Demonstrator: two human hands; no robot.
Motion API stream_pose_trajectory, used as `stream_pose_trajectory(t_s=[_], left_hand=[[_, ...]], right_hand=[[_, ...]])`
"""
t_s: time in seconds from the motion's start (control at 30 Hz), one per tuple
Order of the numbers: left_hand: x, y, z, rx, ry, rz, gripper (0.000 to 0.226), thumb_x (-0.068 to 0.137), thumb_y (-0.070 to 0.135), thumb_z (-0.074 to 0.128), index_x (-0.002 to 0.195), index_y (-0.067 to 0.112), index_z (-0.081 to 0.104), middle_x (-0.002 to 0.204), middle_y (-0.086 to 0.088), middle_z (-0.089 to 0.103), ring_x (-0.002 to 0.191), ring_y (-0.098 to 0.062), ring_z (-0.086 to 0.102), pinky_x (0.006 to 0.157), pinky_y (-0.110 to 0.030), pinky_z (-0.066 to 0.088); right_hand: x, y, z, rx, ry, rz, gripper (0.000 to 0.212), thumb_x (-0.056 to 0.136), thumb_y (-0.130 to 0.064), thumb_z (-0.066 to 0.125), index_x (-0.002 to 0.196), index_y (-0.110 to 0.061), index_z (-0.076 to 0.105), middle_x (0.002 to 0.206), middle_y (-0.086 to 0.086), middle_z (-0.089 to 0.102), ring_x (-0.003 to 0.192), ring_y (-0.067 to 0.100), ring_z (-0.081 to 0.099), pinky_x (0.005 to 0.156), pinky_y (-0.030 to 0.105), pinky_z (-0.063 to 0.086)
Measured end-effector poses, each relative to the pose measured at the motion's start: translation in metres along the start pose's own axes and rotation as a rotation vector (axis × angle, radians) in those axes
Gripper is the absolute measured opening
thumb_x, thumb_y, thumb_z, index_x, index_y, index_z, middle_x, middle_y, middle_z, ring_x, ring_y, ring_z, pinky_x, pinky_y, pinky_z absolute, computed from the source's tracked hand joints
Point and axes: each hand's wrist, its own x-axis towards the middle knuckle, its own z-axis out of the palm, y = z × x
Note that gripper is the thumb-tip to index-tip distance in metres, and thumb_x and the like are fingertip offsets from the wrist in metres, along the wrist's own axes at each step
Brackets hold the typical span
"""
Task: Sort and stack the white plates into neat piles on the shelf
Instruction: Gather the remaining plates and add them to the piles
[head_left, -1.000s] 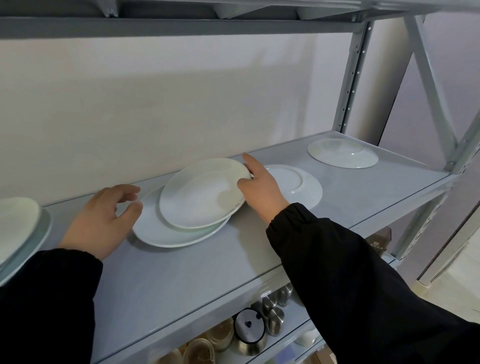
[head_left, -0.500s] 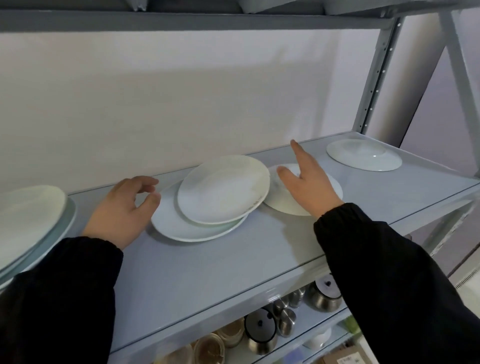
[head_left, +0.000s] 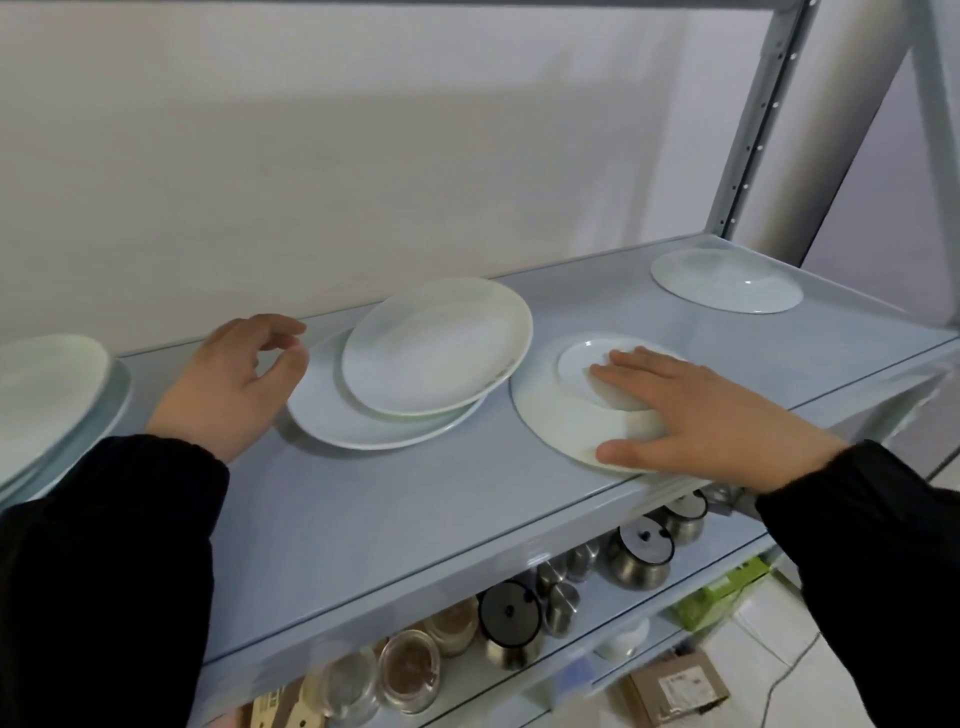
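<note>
White glazed ceramic: one upturned plate (head_left: 550, 415) is seen at the front of the shelf (head_left: 363, 519), its near rim right at the lip. The right hand (head_left: 696, 410) is laid flat on it. Its fingers (head_left: 623, 364) are straight and spread over the raised foot ring, and the thumb (head_left: 618, 452) is set at the near rim, with nothing curled round or pinched. Just left of this plate a loose pair is found, a top plate (head_left: 436, 345) resting skewed on a lower plate (head_left: 332, 421) and shifted toward the back and right. The left hand (head_left: 228, 384) is held just beside the lower plate's left rim, fingers loosely curled, nothing held; contact with the rim cannot be told. A far plate (head_left: 727, 280), also upturned, is set well apart near the back right corner, and a left stack (head_left: 47, 395) is cut by the frame edge. The coming move is judged to turn on one relation: the pressed plate lies directly under the right palm and the pair lies leftward of it, between the two hands, so the right hand is the nearer for the carry. No long axis is given by a round plate. A flip is likely needed, since it is face down. Closeness to the lip is judged a slip risk. Steel pots (head_left: 639, 556) and glass jars (head_left: 410, 675) are stored below.
</note>
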Motion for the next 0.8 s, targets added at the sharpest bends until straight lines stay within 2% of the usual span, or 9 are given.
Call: stream_pose_trajectory(t_s=[0.1, 0.2, 0.3, 0.37, 0.43, 0.53, 0.63, 0.73, 0.8], left_hand=[[-0.001, 0.001, 0.000, -0.001, 0.001, -0.005, 0.026, 0.086, 0.041, 0.049, 0.111, 0.037, 0.057, 0.109, 0.008, 0.059, 0.102, -0.015, 0.057, 0.092, -0.031, 0.042], [-0.003, 0.002, 0.001, 0.000, 0.001, -0.002, 0.022, 0.090, 0.036, 0.052, 0.111, 0.036, 0.057, 0.109, 0.007, 0.059, 0.102, -0.016, 0.058, 0.091, -0.031, 0.041], [-0.004, 0.004, 0.002, 0.008, 0.003, -0.003, 0.023, 0.090, 0.035, 0.052, 0.112, 0.036, 0.057, 0.110, 0.007, 0.059, 0.102, -0.016, 0.058, 0.090, -0.030, 0.041], [-0.005, 0.005, 0.001, 0.001, -0.011, -0.011, 0.028, 0.085, 0.040, 0.049, 0.112, 0.036, 0.058, 0.110, 0.006, 0.059, 0.101, -0.015, 0.057, 0.090, -0.031, 0.041], [-0.006, 0.006, 0.002, -0.009, -0.019, -0.021, 0.027, 0.086, 0.040, 0.050, 0.111, 0.036, 0.058, 0.111, 0.006, 0.059, 0.101, -0.016, 0.057, 0.090, -0.031, 0.041], [-0.006, 0.009, 0.005, -0.013, -0.007, -0.012, 0.018, 0.096, 0.023, 0.056, 0.111, 0.032, 0.058, 0.111, 0.005, 0.059, 0.103, -0.016, 0.057, 0.090, -0.029, 0.038], [-0.007, 0.011, 0.008, -0.021, 0.010, -0.030, 0.021, 0.096, 0.020, 0.055, 0.114, 0.027, 0.062, 0.112, 0.005, 0.059, 0.103, -0.016, 0.055, 0.091, -0.028, 0.037], [-0.007, 0.009, 0.013, -0.030, -0.001, -0.033, 0.021, 0.096, 0.016, 0.056, 0.116, 0.017, 0.064, 0.111, 0.001, 0.060, 0.104, -0.016, 0.055, 0.091, -0.028, 0.037], [-0.008, 0.008, 0.014, -0.044, -0.013, -0.032, 0.019, 0.097, 0.018, 0.057, 0.115, 0.019, 0.064, 0.112, 0.000, 0.062, 0.105, -0.018, 0.057, 0.091, -0.030, 0.040]], right_hand=[[-0.032, -0.002, 0.002, -0.044, -0.042, -0.050, 0.110, 0.056, -0.102, 0.034, 0.151, -0.055, 0.007, 0.161, -0.030, -0.002, 0.147, -0.007, -0.008, 0.123, 0.043, 0.010], [-0.051, -0.003, 0.010, -0.159, -0.100, -0.068, 0.119, 0.050, -0.104, 0.034, 0.148, -0.056, -0.012, 0.158, -0.029, -0.021, 0.142, -0.008, -0.026, 0.123, 0.044, -0.002], [-0.058, 0.000, 0.018, -0.233, -0.062, -0.087, 0.119, 0.059, -0.096, 0.045, 0.148, -0.052, -0.020, 0.157, -0.027, -0.027, 0.141, -0.006, -0.031, 0.122, 0.045, -0.003], [-0.060, 0.002, 0.023, -0.229, 0.011, -0.115, 0.111, 0.066, -0.085, 0.051, 0.149, -0.052, -0.014, 0.162, -0.022, -0.013, 0.147, -0.001, -0.020, 0.123, 0.049, 0.006], [-0.063, 0.002, 0.023, -0.220, 0.083, -0.156, 0.102, 0.069, -0.074, 0.057, 0.149, -0.052, -0.002, 0.163, -0.016, 0.010, 0.151, 0.005, 0.000, 0.121, 0.050, 0.018], [-0.070, -0.002, 0.022, -0.262, 0.225, -0.286, 0.080, 0.075, -0.058, 0.055, 0.149, -0.042, 0.028, 0.149, -0.009, 0.041, 0.144, 0.015, 0.035, 0.112, 0.048, 0.038], [-0.077, -0.009, 0.018, -0.292, 0.392, -0.409, 0.065, 0.082, -0.041, 0.060, 0.144, -0.026, 0.047, 0.141, -0.004, 0.053, 0.133, 0.017, 0.051, 0.101, 0.050, 0.050], [-0.079, -0.015, 0.007, -0.282, 0.529, -0.524, 0.071, 0.076, -0.015, 0.077, 0.141, -0.023, 0.050, 0.137, -0.001, 0.060, 0.123, 0.020, 0.060, 0.095, 0.053, 0.053], [-0.083, -0.026, -0.003, -0.266, 0.569, -0.609, 0.063, 0.082, -0.006, 0.066, 0.139, -0.024, 0.049, 0.134, -0.002, 0.062, 0.118, 0.020, 0.062, 0.093, 0.048, 0.055]])
